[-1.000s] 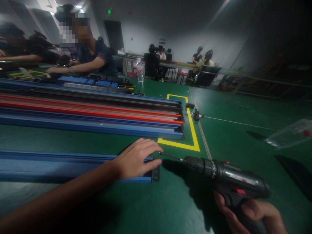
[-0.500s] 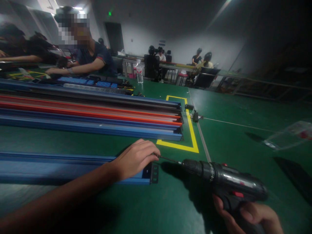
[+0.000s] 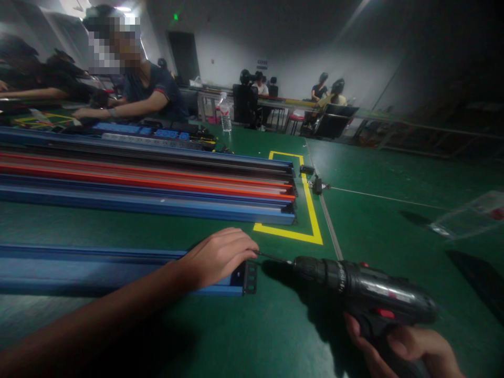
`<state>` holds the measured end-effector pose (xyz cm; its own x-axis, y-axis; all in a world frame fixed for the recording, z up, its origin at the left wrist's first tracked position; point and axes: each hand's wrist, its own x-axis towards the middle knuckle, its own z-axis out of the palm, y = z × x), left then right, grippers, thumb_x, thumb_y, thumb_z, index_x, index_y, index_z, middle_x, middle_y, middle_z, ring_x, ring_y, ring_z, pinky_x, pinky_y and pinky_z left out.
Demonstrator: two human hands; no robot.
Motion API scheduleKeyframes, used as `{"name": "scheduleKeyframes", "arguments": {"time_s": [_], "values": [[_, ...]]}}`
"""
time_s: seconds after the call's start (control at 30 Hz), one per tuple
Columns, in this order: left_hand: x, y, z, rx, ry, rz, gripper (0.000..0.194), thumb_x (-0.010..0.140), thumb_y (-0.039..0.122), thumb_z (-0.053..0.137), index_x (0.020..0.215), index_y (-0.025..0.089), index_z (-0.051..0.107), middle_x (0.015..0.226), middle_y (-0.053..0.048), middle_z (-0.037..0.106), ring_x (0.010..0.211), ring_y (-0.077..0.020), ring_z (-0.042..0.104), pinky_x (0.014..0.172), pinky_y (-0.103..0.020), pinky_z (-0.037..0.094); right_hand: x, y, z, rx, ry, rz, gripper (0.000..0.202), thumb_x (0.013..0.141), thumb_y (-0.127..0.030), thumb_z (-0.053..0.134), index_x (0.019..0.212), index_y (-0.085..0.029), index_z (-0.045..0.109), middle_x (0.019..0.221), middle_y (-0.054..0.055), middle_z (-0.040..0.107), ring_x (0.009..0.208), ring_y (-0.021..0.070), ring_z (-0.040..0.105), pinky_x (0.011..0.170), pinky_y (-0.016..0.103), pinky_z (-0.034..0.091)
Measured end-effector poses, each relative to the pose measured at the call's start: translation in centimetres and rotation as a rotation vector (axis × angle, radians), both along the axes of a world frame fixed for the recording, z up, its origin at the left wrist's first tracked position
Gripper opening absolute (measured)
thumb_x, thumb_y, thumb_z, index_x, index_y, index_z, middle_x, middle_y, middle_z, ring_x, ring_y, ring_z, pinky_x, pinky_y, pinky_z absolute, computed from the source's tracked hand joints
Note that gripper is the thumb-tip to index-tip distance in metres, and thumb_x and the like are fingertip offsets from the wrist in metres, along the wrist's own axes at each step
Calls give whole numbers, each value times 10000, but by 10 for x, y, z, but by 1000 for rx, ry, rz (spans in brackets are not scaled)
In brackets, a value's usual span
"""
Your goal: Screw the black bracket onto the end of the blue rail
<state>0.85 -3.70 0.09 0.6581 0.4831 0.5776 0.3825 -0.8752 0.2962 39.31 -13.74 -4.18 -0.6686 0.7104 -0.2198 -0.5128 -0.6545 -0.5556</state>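
Note:
My right hand (image 3: 417, 346) is wrapped round the handle of a black cordless drill (image 3: 378, 291) with red buttons. Its long thin bit (image 3: 275, 258) points left and reaches my left hand (image 3: 222, 254). The fingers of that hand are pinched together at the bit's tip; whatever lies between them is hidden. Under the same hand lies a long blue metal profile (image 3: 98, 268), with a black slotted end bracket (image 3: 250, 278) at its right end. Part of that end is covered by my fingers.
Several long blue, black and red profiles (image 3: 220, 202) lie behind, ending inside a yellow tape outline (image 3: 315, 226). Small black parts (image 3: 318, 185) and a thin cord lie beyond it. Plastic bottles stand at the back (image 3: 226, 118) and lie at right (image 3: 468, 215). Co-workers sit across the table.
The view has shifted very slightly. Both hands, the drill and the blue profile keep the same positions relative to each other.

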Motion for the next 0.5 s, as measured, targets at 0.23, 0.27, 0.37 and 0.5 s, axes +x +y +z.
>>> {"name": "scheduleKeyframes", "arguments": {"time_s": [0.23, 0.27, 0.37, 0.5], "values": [[3, 0, 11, 143, 72, -13, 180, 999, 81, 477, 1048, 99, 649, 867, -77, 691, 792, -169, 625, 729, -319, 484, -2, -2, 4, -36, -12, -14, 447, 740, -281, 615, 1102, -45, 728, 801, 137, 720, 391, 106, 583, 504, 280, 591], [4, 0, 11, 155, 80, -10, 187, 997, 79, 472, 1055, 95, 649, 862, -81, 689, 787, -170, 623, 724, -318, 481, -3, -2, 6, -47, -5, -14, 443, 735, -277, 621, 1097, -50, 736, 805, 136, 726, 387, 105, 584, 504, 279, 595], [3, 1, 10, 158, 87, -5, 183, 991, 81, 483, 1069, 94, 647, 885, -90, 694, 804, -176, 624, 736, -321, 480, -9, -1, 15, -92, 8, 4, 416, 718, -249, 635, 1062, -56, 764, 799, 126, 733, 387, 97, 587, 499, 267, 602], [1, 0, 8, 153, 98, -6, 167, 982, 86, 513, 1078, 104, 649, 895, -84, 703, 812, -178, 629, 743, -326, 473, -13, 2, 25, -118, -5, 18, 394, 714, -222, 639, 1040, -54, 781, 775, 113, 730, 383, 86, 570, 484, 253, 600]]}}
